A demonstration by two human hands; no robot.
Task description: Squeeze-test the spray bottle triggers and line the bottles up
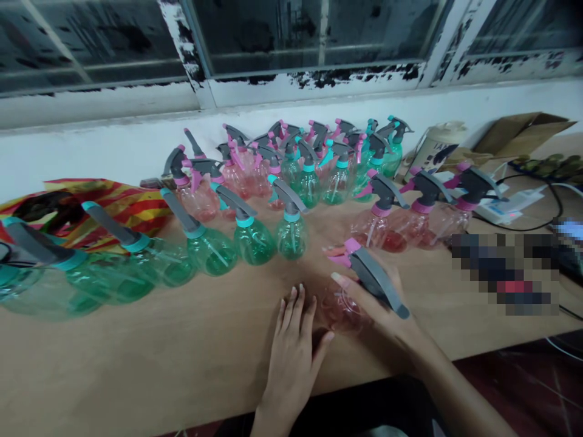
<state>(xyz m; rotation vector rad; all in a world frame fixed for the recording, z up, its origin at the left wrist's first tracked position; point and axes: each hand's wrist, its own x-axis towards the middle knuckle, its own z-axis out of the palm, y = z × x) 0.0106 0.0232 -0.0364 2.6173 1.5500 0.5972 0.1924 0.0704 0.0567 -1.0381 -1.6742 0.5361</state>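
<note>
A pink spray bottle (341, 311) with a grey and pink trigger head stands near the table's front edge. My right hand (373, 303) is closed around its neck, just under the trigger head; some of the fingers are hidden behind it. To the left of that bottle, my left hand (294, 340) lies flat on the wooden table (204, 358), fingers stretched out and holding nothing. Its thumb points toward the bottle's base. Just beyond the left hand is a green spray bottle (292, 237) with a turquoise collar.
A row of green spray bottles (212, 249) runs leftward. Several pink ones (387, 227) stand at the right, and a mixed cluster (307, 176) fills the back. A red and yellow bag (136, 212), a white container (435, 149), a cardboard box (514, 133) and cables lie around.
</note>
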